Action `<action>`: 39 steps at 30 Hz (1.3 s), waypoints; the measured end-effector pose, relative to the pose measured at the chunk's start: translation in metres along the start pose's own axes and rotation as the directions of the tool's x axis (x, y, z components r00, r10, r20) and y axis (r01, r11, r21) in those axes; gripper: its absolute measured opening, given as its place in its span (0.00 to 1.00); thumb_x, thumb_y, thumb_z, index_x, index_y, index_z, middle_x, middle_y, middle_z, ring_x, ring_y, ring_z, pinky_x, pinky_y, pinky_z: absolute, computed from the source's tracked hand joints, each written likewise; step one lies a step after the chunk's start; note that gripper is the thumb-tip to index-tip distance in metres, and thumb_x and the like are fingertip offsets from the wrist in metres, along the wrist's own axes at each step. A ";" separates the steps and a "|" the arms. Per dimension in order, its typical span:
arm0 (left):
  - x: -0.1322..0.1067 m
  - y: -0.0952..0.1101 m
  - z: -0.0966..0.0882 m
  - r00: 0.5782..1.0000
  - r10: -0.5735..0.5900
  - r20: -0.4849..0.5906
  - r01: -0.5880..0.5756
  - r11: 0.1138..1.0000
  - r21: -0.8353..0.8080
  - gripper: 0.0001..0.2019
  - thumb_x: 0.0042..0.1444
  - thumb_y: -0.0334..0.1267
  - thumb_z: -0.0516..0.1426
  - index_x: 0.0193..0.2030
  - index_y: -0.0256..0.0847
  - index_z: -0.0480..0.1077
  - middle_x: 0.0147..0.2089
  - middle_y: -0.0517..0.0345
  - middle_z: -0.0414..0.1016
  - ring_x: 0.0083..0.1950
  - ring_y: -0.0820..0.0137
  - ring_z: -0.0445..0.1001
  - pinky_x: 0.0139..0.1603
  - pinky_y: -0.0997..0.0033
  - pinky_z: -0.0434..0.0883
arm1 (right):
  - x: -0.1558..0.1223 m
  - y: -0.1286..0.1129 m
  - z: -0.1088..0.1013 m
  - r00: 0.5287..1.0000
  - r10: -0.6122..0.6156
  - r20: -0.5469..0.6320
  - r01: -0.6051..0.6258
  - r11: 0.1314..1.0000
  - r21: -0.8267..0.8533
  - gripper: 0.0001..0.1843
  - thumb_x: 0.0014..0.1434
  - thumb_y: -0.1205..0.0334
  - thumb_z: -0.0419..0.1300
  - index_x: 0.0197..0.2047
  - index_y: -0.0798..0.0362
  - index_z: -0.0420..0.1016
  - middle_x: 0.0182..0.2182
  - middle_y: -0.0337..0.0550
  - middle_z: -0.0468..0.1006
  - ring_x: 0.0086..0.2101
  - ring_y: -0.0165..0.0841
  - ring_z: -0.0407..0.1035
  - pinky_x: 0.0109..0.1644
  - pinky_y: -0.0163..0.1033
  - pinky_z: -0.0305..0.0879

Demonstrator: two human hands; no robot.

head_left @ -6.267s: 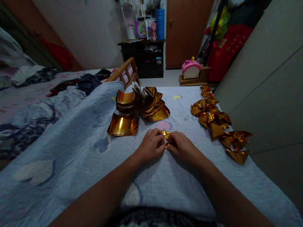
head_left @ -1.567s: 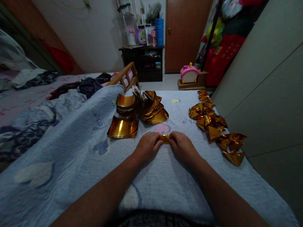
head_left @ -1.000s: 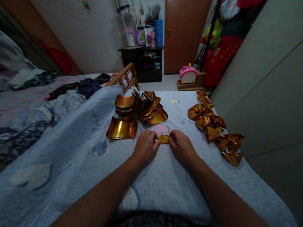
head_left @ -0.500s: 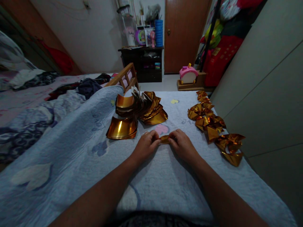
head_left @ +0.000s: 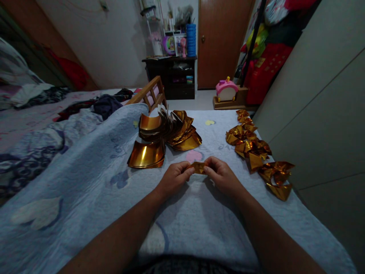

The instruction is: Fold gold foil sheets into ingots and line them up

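Note:
A small folded piece of gold foil paper (head_left: 199,168) spans the gap between my two hands, low over the blue quilt. Its left end is pinched by my left hand (head_left: 177,176), thumb against fingers. My right hand (head_left: 220,173) grips the other end the same way. Beyond my left hand lies a fanned stack of gold foil paper sheets (head_left: 146,154), curled and overlapping. To the right, several folded gold foil pieces (head_left: 251,148) run in a loose row along the quilt's edge. The ends of the held piece are hidden by my fingers.
The light blue quilt (head_left: 199,220) covers the bed under my arms. Along the right side stands a pale cabinet (head_left: 319,114). A wooden rail (head_left: 148,91) is at the bed's far left corner. Rumpled clothes (head_left: 107,106) lie on the pink-sheeted bed at left.
The held foil piece has tilted and shows more of its creased face. Both hands have rolled slightly, still pinching its ends. The stack and the folded row stay put.

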State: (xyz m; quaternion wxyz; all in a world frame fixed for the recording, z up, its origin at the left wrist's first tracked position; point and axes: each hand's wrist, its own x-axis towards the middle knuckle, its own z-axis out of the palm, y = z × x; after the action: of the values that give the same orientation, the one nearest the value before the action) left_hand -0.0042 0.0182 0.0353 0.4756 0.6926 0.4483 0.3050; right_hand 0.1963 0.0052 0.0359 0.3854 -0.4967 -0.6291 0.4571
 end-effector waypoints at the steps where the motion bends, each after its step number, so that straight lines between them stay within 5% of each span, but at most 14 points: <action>1: 0.000 0.000 0.000 1.000 -0.004 0.000 0.004 1.000 -0.009 0.15 0.62 0.45 0.54 0.27 0.39 0.65 0.24 0.65 0.61 0.26 0.74 0.59 0.29 0.74 0.57 | 0.000 -0.001 0.000 0.999 0.012 0.031 -0.014 0.999 0.047 0.09 0.58 0.55 0.58 0.36 0.52 0.69 0.28 0.35 0.67 0.29 0.30 0.62 0.33 0.36 0.58; 6: -0.001 -0.001 0.003 0.999 -0.029 0.037 0.031 0.997 -0.071 0.17 0.62 0.47 0.55 0.26 0.39 0.64 0.22 0.65 0.61 0.25 0.75 0.58 0.28 0.74 0.56 | 0.000 -0.004 0.003 0.983 0.057 0.175 -0.077 0.991 0.112 0.10 0.53 0.56 0.62 0.35 0.53 0.70 0.26 0.35 0.66 0.27 0.29 0.59 0.31 0.35 0.56; 20: -0.002 0.002 -0.002 1.000 -0.013 0.000 0.013 0.998 -0.064 0.16 0.60 0.46 0.56 0.26 0.39 0.67 0.23 0.65 0.62 0.26 0.75 0.58 0.29 0.74 0.57 | 0.001 -0.002 0.000 0.985 0.110 0.130 -0.129 0.981 0.144 0.09 0.52 0.57 0.63 0.32 0.54 0.73 0.22 0.33 0.63 0.23 0.27 0.57 0.27 0.34 0.52; 39: -0.005 0.005 0.000 0.993 -0.008 0.115 0.019 0.995 -0.097 0.18 0.60 0.49 0.56 0.26 0.38 0.68 0.23 0.63 0.63 0.26 0.75 0.59 0.28 0.74 0.57 | 0.000 -0.004 -0.001 0.969 0.122 0.216 -0.147 0.984 0.102 0.12 0.53 0.54 0.64 0.31 0.56 0.74 0.21 0.33 0.64 0.22 0.24 0.55 0.25 0.33 0.50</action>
State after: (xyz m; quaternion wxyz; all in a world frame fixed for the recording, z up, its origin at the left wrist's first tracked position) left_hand -0.0039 0.0130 0.0403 0.5359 0.6817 0.4097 0.2832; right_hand 0.1965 0.0055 0.0398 0.3138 -0.4639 -0.6029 0.5683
